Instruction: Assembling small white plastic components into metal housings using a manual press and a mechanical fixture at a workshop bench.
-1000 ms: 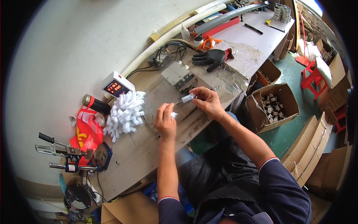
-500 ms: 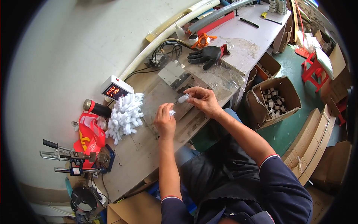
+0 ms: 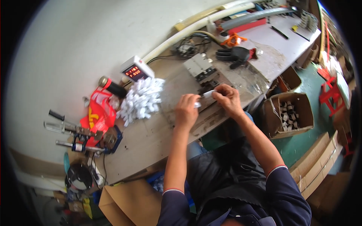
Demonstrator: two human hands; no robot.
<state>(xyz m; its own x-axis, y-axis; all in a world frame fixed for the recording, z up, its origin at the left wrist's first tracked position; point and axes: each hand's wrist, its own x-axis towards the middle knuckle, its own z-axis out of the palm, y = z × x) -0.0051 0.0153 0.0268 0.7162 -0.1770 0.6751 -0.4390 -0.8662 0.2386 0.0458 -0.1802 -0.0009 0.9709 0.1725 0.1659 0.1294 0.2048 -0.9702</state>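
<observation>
My right hand (image 3: pixel 228 98) pinches a small white bristle brush (image 3: pixel 208 94) between thumb and fingertips, just in front of the metal fixture (image 3: pixel 200 69). Close beside it on the left, my left hand (image 3: pixel 186 110) is closed, with a second bit of white bristle (image 3: pixel 197 105) showing at its fingertips. How that piece is gripped is blurred. Both hands are over the front part of the workbench (image 3: pixel 143 148). To their left lies a heaped pile of similar white brushes (image 3: pixel 141 100).
Behind the pile stand a counter box with red digits (image 3: pixel 137 69) and a black flask (image 3: pixel 113 87). A red bag (image 3: pixel 98 112) and a lever press (image 3: pixel 81 133) are at left. A black glove (image 3: pixel 234 55) lies beyond the fixture. A carton of short rings (image 3: pixel 288 115) stands right.
The whole view has swung, so the bench and both hands appear farther right. My hands remain close together at the fixture, the white brush still in the right one.
</observation>
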